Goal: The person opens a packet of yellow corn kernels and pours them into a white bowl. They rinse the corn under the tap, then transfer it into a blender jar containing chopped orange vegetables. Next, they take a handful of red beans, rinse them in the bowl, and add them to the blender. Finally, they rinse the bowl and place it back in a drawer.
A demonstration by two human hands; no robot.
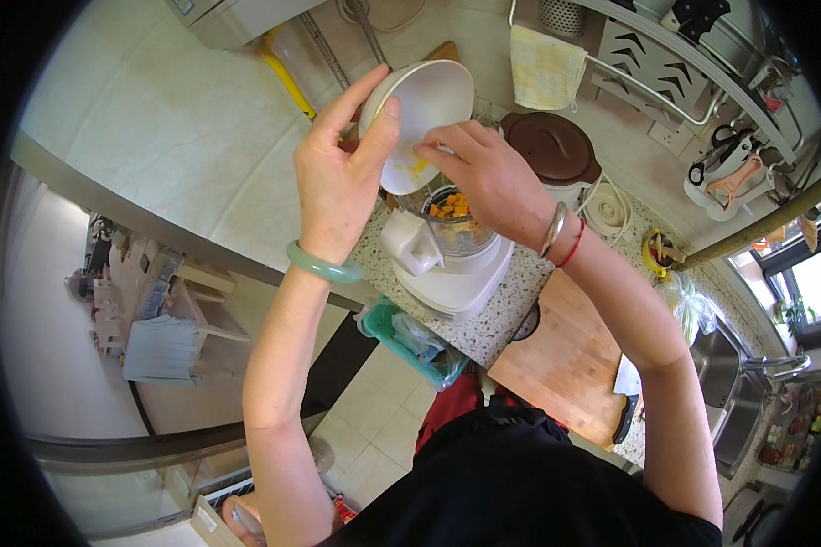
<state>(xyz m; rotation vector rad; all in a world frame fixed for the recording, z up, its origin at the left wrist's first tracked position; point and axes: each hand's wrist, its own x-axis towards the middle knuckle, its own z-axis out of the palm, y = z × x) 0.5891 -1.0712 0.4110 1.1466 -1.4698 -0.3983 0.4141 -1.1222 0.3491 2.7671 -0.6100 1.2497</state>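
My left hand (pixel 342 169) grips a white bowl (pixel 433 96) by its rim and side, tilting it over a white food processor (pixel 456 278). A few small orange-yellow bits cling inside the bowl near its lower edge. The fingers of my right hand (pixel 493 178) are pinched together at the bowl's mouth by those bits; what they hold, if anything, is too small to make out. Below, orange diced pieces (pixel 449 208) lie in the processor's clear container (pixel 465 239), which has a white handle on its left. My right hand partly hides the container.
A brown-lidded pot (pixel 552 148) and a coiled white cord (pixel 607 210) are behind, to the right. A wooden cutting board (pixel 561 356) carries a knife (pixel 626 401) near the sink (pixel 730 392). Below the counter edge stands a green lined bin (pixel 397 333). A yellow cloth (pixel 547 66) hangs from a rail.
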